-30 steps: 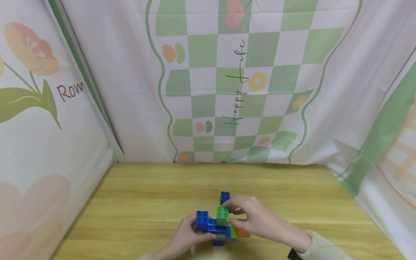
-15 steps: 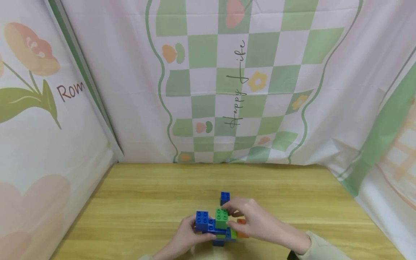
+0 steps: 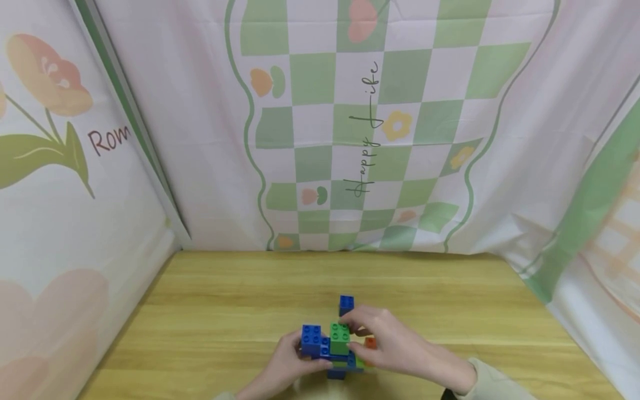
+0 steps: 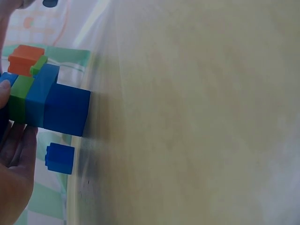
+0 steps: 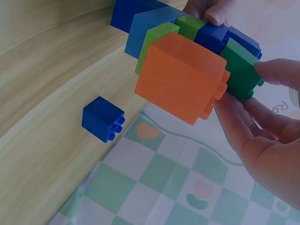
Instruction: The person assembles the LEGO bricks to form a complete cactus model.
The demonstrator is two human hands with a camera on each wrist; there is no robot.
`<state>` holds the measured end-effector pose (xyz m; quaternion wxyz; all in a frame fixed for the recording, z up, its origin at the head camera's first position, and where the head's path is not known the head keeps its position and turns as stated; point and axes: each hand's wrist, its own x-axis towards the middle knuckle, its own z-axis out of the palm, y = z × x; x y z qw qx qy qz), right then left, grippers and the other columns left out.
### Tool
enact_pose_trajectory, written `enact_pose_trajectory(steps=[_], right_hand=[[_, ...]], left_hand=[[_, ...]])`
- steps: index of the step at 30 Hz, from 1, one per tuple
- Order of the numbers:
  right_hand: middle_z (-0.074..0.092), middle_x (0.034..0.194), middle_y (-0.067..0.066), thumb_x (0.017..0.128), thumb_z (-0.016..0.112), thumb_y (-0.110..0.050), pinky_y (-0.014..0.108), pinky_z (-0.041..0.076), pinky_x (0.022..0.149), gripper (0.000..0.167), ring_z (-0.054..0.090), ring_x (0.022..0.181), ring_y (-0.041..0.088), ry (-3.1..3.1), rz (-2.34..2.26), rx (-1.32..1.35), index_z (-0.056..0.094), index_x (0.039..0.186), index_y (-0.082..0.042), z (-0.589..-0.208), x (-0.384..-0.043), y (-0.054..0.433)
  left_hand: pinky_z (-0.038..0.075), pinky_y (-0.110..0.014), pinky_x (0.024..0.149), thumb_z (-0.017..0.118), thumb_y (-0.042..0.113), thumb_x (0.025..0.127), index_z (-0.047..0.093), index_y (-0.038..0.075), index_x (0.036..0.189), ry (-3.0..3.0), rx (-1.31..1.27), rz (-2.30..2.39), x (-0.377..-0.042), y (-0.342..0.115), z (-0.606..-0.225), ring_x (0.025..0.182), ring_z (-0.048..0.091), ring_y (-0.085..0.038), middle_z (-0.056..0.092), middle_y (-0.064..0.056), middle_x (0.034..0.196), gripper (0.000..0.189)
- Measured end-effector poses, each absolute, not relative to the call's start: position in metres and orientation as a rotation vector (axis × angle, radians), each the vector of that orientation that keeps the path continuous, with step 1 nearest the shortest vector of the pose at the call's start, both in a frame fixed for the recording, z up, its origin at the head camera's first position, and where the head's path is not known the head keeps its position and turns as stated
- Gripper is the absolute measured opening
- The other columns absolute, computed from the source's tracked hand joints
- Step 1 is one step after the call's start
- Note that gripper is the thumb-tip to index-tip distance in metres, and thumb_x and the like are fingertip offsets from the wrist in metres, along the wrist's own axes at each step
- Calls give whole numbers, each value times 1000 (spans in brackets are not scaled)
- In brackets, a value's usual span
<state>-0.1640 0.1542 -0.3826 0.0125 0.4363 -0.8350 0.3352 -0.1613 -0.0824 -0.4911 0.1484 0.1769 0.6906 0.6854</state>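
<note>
My left hand (image 3: 285,361) grips a built-up stack of toy building bricks from the left, thumb at the near side. A blue brick (image 3: 311,339) stands on the stack's left end. An orange brick (image 5: 178,77) sits at its right end, joined to a lime green brick (image 5: 157,38). Between the thumb and fingers of my right hand (image 3: 400,344) is a green brick (image 3: 339,339), pinched right at the top of the blue layer. In the right wrist view this green brick (image 5: 240,70) lies against the blue bricks, its studs facing outward.
A loose blue brick (image 3: 346,304) stands on the wooden table (image 3: 225,300) just beyond the stack. Patterned cloth (image 3: 320,128) hangs behind the table's far edge, and more cloth covers the left and right sides.
The green brick, pinched in my right hand, has shifted slightly left and toward me along the stack. My left hand and the stack have stayed in place.
</note>
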Motion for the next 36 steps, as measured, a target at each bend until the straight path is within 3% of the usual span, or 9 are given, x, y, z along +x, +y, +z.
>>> enact_pose_trajectory(steps=[7, 36], right_hand=[[71, 102, 4, 92, 70, -15, 16, 60, 74, 27, 69, 91, 6, -2542, 1051, 1392, 62, 115, -3, -385, -164, 154], [70, 100, 6, 84, 76, -4, 19, 62, 71, 28, 71, 88, 9, -2429, 1044, 1345, 65, 110, -2, -395, -162, 150]], left_hand=[[58, -20, 90, 83, 23, 80, 65, 10, 119, 2006, 511, 1964, -161, -82, -491, 101, 70, -8, 71, -12, 119, 45], [57, -17, 88, 84, 24, 79, 65, 11, 122, 2061, 525, 1949, -162, -81, -492, 100, 70, -5, 71, -13, 119, 49]])
